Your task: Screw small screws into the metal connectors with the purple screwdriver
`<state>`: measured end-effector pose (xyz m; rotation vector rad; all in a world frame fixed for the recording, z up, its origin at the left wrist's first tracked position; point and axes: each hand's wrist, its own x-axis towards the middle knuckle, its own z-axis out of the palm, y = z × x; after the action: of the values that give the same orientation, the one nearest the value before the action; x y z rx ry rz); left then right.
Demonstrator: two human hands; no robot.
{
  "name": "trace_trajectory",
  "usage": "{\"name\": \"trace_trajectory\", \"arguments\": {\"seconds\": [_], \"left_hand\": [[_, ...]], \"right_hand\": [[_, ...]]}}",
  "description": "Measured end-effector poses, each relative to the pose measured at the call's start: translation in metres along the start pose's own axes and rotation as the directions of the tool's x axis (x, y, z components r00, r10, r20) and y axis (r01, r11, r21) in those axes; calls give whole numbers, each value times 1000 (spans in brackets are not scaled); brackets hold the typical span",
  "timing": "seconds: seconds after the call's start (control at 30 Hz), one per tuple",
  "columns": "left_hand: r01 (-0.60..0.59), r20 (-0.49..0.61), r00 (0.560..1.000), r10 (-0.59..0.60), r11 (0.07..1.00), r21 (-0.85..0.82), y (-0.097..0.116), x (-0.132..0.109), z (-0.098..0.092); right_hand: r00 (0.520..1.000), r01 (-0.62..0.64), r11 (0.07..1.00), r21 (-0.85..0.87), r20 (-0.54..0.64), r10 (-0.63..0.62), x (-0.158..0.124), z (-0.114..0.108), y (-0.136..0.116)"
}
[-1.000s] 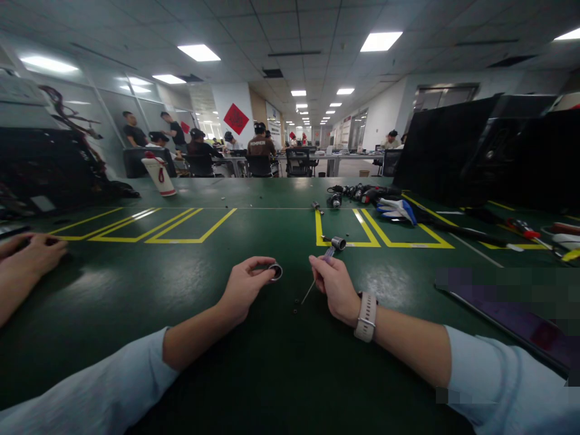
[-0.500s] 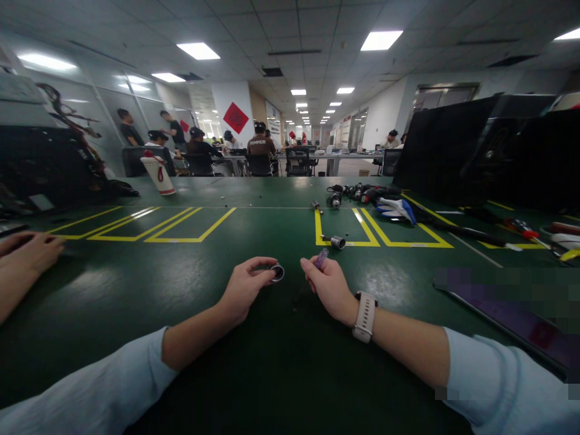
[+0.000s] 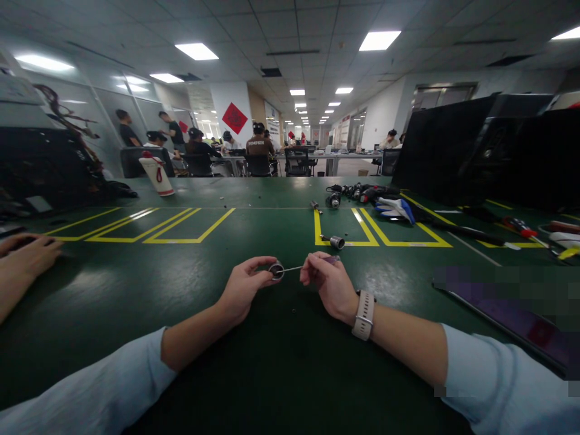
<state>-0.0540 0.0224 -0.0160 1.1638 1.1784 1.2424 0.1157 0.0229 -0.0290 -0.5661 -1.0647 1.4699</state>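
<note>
My left hand (image 3: 244, 287) pinches a small round metal ring-shaped part (image 3: 277, 270) between thumb and fingers, its opening turned toward the right. My right hand (image 3: 330, 283) is closed around the purplish clear handle of a thin screwdriver (image 3: 290, 269). The screwdriver's shaft points left, and its tip reaches the opening of the metal part; how deep it goes cannot be made out. On the table below, between my hands, lies a tiny dark piece (image 3: 293, 310). Beyond my right hand a cylindrical metal part (image 3: 336, 242) rests on the yellow tape.
Farther back on the green table (image 3: 217, 368) are dark metal parts (image 3: 334, 200) and a blue-white glove (image 3: 395, 210). A phone-like flat device (image 3: 502, 320) lies right, near a red-handled screwdriver (image 3: 521, 228). Another person's hand (image 3: 34, 257) is at left; a white bottle (image 3: 157, 174) stands behind.
My right hand has turned the screwdriver from pointing down to pointing left, bringing its tip to the metal part. My left hand stays nearly still with the part.
</note>
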Motion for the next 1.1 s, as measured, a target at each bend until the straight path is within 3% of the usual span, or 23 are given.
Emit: {"name": "trace_trajectory", "arguments": {"seconds": [0.2,0.43,0.8,1.1], "left_hand": [[5,1,1000,-5,1000,17,1,0,-1],[-12,13,1000,11,999,44,1,-2,-1],[-69,0,998,70,994,84,0,-1,-3],[-50,-76,995,58,994,102,2,-2,1]], "right_hand": [[988,143,965,-222,82,-127,-4,1,0],[956,278,791,-544,239,-171,-12,3,-6],[886,464,554,-691,375,-274,-17,10,-8],[867,498,523,-692,416,-275,-19,12,-8]]}}
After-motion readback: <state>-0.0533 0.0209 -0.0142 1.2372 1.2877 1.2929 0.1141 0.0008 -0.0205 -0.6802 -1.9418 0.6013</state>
